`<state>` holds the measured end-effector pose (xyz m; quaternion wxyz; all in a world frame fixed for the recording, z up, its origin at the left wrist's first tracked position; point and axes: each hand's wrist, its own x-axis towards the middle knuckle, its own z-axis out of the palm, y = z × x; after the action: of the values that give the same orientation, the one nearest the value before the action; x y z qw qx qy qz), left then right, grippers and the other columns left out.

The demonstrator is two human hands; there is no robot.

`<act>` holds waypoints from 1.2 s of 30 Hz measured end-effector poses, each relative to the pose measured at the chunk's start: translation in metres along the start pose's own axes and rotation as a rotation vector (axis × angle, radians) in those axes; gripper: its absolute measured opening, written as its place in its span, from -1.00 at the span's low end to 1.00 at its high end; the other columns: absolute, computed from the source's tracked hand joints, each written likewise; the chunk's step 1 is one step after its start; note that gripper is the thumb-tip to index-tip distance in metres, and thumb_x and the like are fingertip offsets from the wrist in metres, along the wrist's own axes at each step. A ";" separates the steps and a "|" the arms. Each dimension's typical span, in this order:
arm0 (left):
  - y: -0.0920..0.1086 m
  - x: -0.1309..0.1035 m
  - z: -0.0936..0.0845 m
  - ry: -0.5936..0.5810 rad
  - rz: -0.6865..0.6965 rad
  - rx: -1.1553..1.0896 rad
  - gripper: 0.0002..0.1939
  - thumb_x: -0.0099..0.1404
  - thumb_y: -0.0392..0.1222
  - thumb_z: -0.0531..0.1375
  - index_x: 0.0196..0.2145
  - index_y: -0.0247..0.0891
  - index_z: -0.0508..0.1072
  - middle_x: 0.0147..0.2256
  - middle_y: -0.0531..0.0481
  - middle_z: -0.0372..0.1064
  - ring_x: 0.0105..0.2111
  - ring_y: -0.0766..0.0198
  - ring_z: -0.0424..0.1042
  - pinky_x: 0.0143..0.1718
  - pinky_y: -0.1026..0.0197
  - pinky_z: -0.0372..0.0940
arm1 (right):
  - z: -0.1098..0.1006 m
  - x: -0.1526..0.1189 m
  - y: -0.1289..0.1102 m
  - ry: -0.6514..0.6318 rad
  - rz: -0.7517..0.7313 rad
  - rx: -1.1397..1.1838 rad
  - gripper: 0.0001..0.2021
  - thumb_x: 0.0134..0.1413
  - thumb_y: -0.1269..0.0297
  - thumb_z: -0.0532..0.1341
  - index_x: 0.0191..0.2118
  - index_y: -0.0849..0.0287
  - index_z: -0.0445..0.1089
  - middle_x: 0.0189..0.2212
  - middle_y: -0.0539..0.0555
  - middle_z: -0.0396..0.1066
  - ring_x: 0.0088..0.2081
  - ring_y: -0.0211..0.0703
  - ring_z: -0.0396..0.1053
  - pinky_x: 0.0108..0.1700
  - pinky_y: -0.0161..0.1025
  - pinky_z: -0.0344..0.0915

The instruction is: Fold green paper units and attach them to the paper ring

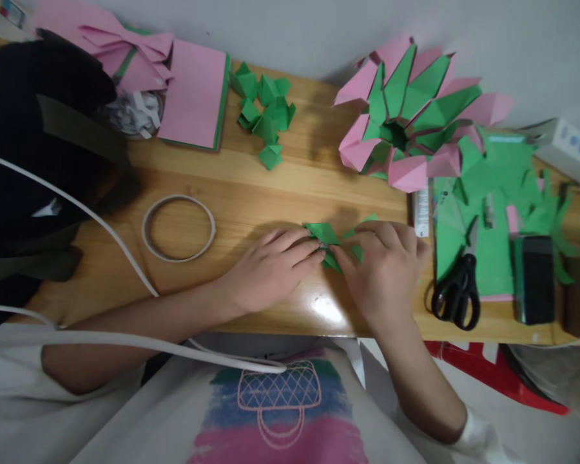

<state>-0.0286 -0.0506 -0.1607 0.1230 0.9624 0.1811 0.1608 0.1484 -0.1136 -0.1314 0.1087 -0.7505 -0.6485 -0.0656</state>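
Note:
A small piece of folded green paper (323,232) lies on the table in front of me, with pointed flaps on both sides. My left hand (278,267) holds it from the left, fingers together and their tips pressed on its middle. From the right, my right hand (384,270) grips the same paper, its thumb at the middle and its bent fingers over the right flaps. Part of the paper is hidden under the fingers. Black-handled scissors (457,290) lie right of my right hand. A roll of tape (147,235) lies flat, left of my left hand.
Green folded pieces (268,109) and a stack of pink paper (193,93) sit at the back. A pink and green paper flower (406,109) stands back right. Green sheets (493,258) and a dark box-shaped object (535,277) lie right. A white cable (125,248) crosses the left side.

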 end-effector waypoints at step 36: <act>-0.003 -0.003 0.003 0.102 0.034 0.048 -0.71 0.43 -0.37 0.00 -0.09 -0.43 0.51 -0.06 -0.19 0.53 0.00 0.08 0.47 0.01 0.04 0.41 | 0.015 0.007 0.051 -0.088 -0.702 0.109 -0.68 0.29 0.43 0.08 0.03 -0.01 0.47 0.01 0.17 0.36 0.07 0.04 0.22 0.03 -0.04 0.20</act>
<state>-0.0306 -0.0495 -0.1650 0.0879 0.9585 0.1746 0.2075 0.1997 -0.1104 -0.1480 0.0914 -0.4770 -0.8736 -0.0318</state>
